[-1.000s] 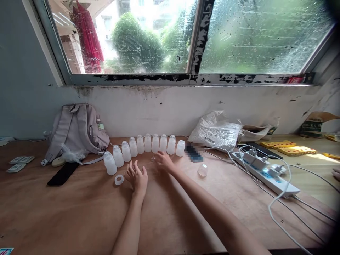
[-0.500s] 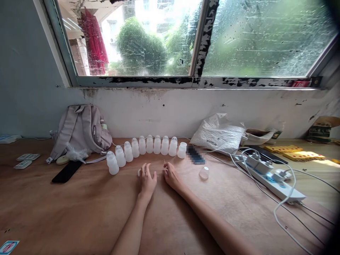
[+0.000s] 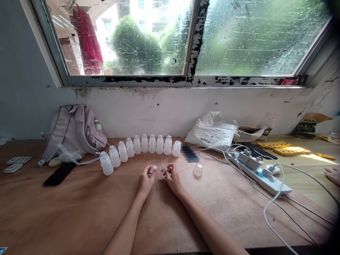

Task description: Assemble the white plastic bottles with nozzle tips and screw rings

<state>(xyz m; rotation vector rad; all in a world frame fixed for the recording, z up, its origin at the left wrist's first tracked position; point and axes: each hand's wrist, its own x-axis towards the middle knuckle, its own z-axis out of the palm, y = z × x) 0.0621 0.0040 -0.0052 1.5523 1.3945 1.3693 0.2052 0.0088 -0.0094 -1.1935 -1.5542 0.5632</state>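
Over the middle of the table, my left hand (image 3: 146, 180) is closed on a small whitish translucent piece (image 3: 153, 169), held at the fingertips. Close beside it, my right hand (image 3: 173, 180) pinches a small pale piece (image 3: 165, 169) with a thin tip pointing up; its kind is too small to make out. Beyond both hands, several frosted white bottles (image 3: 106, 165) stand upright in a curved row, with clear domed caps. The bottle at the right end (image 3: 176, 149) has no dome on it. A clear cap (image 3: 198, 170) rests on the table, right of my right hand.
A grey backpack (image 3: 77, 129) and a black phone (image 3: 58, 174) lie at left. At right are a silver bag (image 3: 211, 132), a white power strip (image 3: 261, 176) and loose cables. Another person's hand (image 3: 333, 174) shows at the right edge.
My left hand has lifted the small whitish piece off the table and turned it up. My right hand's fingers have risen slightly. The view has shifted right, and another person's hand has appeared.
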